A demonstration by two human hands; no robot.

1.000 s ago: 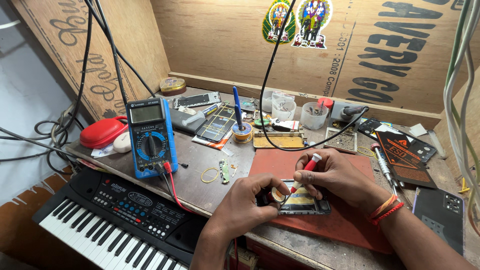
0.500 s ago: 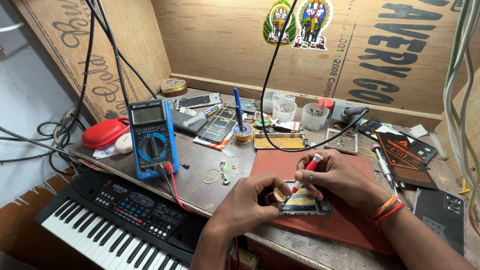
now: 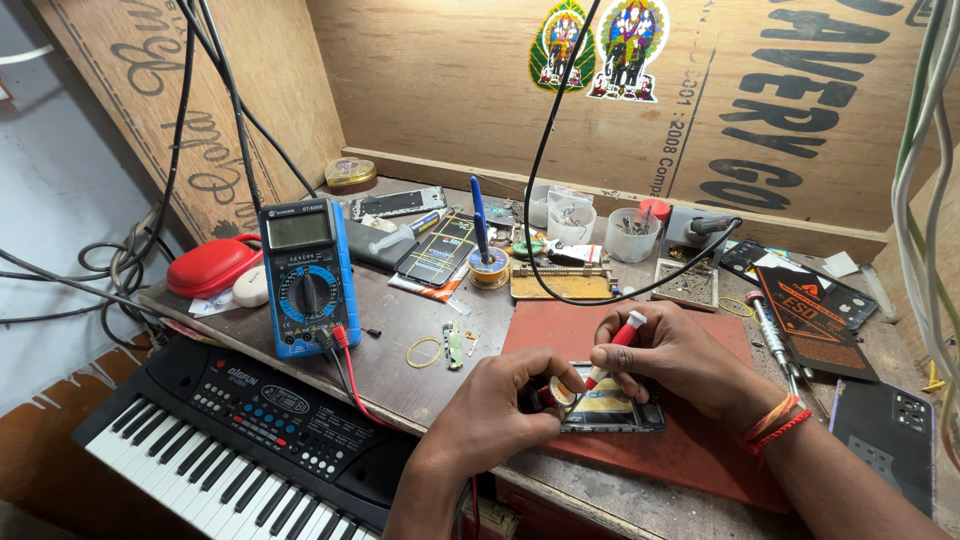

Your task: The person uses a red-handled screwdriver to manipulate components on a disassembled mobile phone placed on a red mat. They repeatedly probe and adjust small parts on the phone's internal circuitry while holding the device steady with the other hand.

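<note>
**Opened Phone on Red Mat: Hand and Tool Positions**

The opened phone [image 3: 612, 408] lies flat on the red mat [image 3: 700, 450] at the near edge of the workbench [image 3: 400, 360]. Its long axis runs left to right, directly between both hands.

The left hand [image 3: 495, 405] is closed on the phone's left end, steadying it; a small round part sits under the thumb, too small to identify. The right hand [image 3: 680, 360] pinches a red-and-white screwdriver [image 3: 612, 350] in a narrow fingertip grip. The shaft tilts down and left, with its tip on the phone's upper left area, just beside the left thumb. The right hand is nearer the contact point.

A black cable [image 3: 600, 290] loops across the mat behind the hands. A blue multimeter [image 3: 308, 275] stands well to the left, and a keyboard [image 3: 230, 430] lies below it. A second screwdriver [image 3: 775, 335] rests to the right. Nothing lies between the hands and the phone.
</note>
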